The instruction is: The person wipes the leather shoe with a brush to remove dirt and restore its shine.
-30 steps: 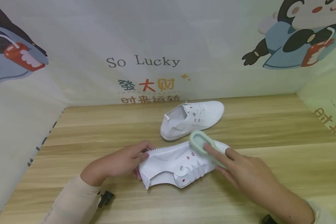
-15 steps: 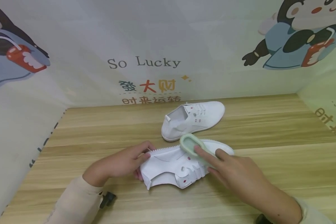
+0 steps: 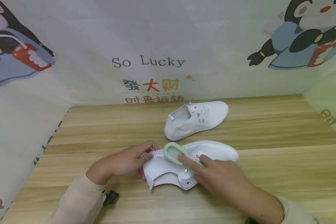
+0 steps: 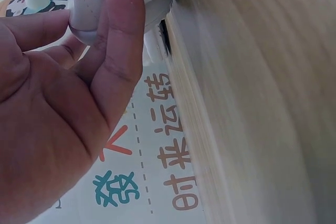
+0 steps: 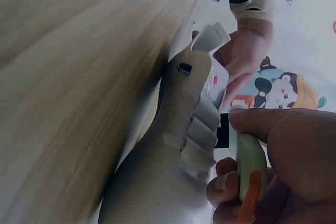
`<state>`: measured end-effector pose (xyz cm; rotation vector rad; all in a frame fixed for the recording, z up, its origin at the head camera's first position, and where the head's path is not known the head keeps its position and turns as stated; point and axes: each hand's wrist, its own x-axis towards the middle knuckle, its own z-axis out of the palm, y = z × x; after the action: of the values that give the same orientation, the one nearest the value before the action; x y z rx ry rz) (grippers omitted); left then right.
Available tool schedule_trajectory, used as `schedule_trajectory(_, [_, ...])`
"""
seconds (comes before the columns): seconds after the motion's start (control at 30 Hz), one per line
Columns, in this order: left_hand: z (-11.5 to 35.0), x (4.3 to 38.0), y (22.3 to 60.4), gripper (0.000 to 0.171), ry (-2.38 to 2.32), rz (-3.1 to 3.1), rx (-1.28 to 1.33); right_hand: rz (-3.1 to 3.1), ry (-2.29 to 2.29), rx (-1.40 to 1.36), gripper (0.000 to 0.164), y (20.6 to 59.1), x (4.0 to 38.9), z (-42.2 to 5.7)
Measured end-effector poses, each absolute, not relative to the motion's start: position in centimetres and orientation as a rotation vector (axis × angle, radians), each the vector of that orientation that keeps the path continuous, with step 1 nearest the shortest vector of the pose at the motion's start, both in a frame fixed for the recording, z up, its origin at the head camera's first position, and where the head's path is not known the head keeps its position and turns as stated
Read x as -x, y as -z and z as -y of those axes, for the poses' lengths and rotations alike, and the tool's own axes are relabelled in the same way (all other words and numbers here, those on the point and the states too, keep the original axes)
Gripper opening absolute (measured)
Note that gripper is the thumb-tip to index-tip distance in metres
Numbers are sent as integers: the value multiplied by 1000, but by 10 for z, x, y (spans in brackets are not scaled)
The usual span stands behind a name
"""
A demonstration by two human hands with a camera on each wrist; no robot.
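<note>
A white lace-up shoe [image 3: 221, 151] lies tilted on its side on the table, its sole edge facing away from me. My left hand [image 3: 123, 161] holds it at the heel, thumb on the upper and fingers behind; the left wrist view shows the heel [image 4: 86, 3] between them. My right hand [image 3: 226, 177] grips a pale green brush [image 3: 172, 152], index finger laid along its back. The brush head rests over the side of the shoe near the heel. Dark bristles [image 5: 223, 132] show beneath it in the right wrist view, with an orange strap [image 5: 252, 198] on the handle.
A matching white shoe [image 3: 212, 115] stands upright just behind, toe to the right. The wood-grain table [image 3: 268, 130] meets a printed backdrop [image 3: 226, 74] at the rear and both sides. A black clip-like piece [image 3: 110, 198] sits by the left sleeve.
My right hand has slid the brush leftward along the shoe's side, from near the toe toward the heel. The left hand keeps its hold, and the view has shifted slightly.
</note>
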<state>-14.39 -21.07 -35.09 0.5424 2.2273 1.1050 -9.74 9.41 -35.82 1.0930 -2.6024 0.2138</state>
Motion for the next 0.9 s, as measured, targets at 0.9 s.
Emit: schedule_trajectory(0.9, [212,143,349,20,-1099,-2222,-553,2526,-211,-1198,68,355,99,-93])
